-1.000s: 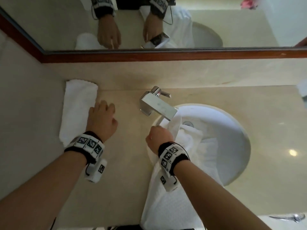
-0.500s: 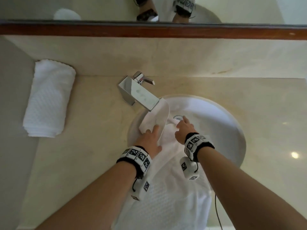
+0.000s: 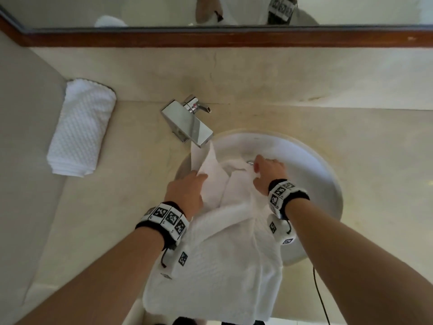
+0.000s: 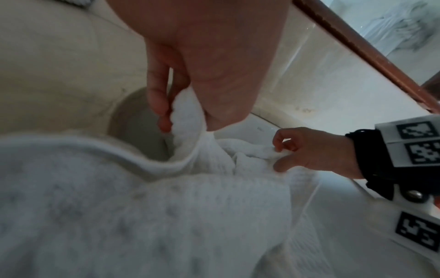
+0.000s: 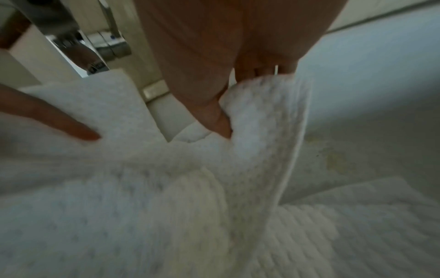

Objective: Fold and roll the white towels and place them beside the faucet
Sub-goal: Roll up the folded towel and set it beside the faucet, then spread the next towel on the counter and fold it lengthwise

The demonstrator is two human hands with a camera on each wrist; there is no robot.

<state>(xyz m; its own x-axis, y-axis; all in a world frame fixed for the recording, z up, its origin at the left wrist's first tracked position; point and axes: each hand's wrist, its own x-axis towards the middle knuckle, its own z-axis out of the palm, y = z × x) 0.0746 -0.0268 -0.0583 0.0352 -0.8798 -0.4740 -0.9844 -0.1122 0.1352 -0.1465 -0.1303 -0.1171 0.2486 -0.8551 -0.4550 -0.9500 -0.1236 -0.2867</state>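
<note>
Fingers and thumb of the left hand are seen pinching a fold of the loose white towel near the centre of the head view, and the same pinch is shown in the left wrist view, where cloth is gathered between thumb and fingertips. A matching pinch is made by the right hand, right of centre, on the towel's far edge over the basin; in the right wrist view the thumb is pressed into a bunched ridge of cloth while the other fingers are hidden behind it. This towel is draped from the bottom of the frame up into the white round sink, with its far end lying just under the spout of the chrome faucet, which stands above centre. A second white towel, already folded and rolled, is laid on the beige counter at the upper left, well apart from the faucet and close to the side wall. A mirror with a brown wooden frame is stretched across the top. Trouble is judged most likely from the cloth itself: being held only at two small pinches, the limp towel may sag or slip back into the bowl when lifted, so that any fold comes out crooked. Its raised end could also catch on the spout, and dampness might be picked up if the bowl is wet, though that cannot be told.
</note>
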